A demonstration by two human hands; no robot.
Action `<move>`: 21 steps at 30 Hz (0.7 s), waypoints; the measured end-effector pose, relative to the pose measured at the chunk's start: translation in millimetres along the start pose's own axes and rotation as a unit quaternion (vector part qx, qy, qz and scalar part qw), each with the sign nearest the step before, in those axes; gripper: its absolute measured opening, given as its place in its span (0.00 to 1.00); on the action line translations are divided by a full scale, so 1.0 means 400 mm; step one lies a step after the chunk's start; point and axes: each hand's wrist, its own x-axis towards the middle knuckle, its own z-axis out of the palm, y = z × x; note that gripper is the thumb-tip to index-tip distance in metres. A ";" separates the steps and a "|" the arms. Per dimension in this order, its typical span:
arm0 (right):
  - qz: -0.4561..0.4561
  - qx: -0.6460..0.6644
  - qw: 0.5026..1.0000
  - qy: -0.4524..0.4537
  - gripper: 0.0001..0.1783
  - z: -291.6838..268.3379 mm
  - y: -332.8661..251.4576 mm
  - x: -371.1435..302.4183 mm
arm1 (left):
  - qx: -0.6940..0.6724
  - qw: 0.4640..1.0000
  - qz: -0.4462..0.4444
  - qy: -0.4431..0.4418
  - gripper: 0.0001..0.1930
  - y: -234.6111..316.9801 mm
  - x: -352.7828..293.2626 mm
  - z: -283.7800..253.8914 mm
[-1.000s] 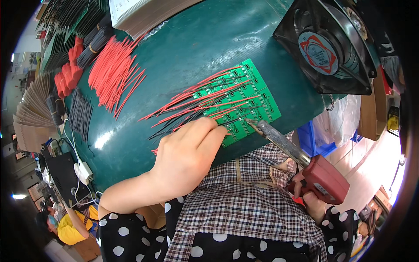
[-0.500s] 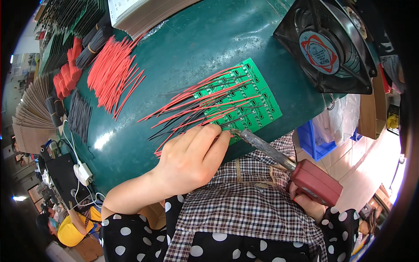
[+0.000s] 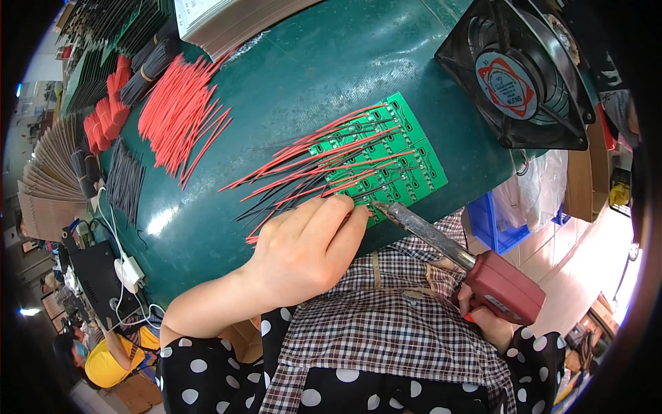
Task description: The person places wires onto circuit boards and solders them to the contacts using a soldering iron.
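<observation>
A green circuit board panel lies on the bench, with red and black wires attached in rows and fanning out to the left. My left hand rests at the board's near edge. Its thumb and fingers are pinched on a thin wire, whose end is mostly hidden by the fingertips. Red wire ends stick out from under that hand. My right hand is wrapped around the dark red handle of a soldering iron. The iron's tip points left at the board's near edge, just right of my left fingertips.
Loose red wires and black wires lie at the left, near bundled ones. A paper stack sits at the back. To the right stands a black fan, above a blue crate. Another person works at the far left.
The soldering iron has shifted slightly right, its tip now a little farther from my left fingertips. My left hand has barely moved and keeps its pinch.
</observation>
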 end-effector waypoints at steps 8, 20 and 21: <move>-0.011 0.188 0.982 -0.005 0.36 -0.007 -0.010 0.009 | 0.002 1.000 0.004 0.004 0.13 0.002 0.000 0.002; -0.005 0.014 0.997 0.074 0.33 0.014 0.001 -0.010 | 0.007 1.000 -0.002 -0.005 0.13 0.009 0.001 -0.008; 0.068 0.289 0.953 0.062 0.32 0.013 0.003 -0.009 | 0.006 1.000 -0.003 -0.004 0.13 0.008 0.000 -0.008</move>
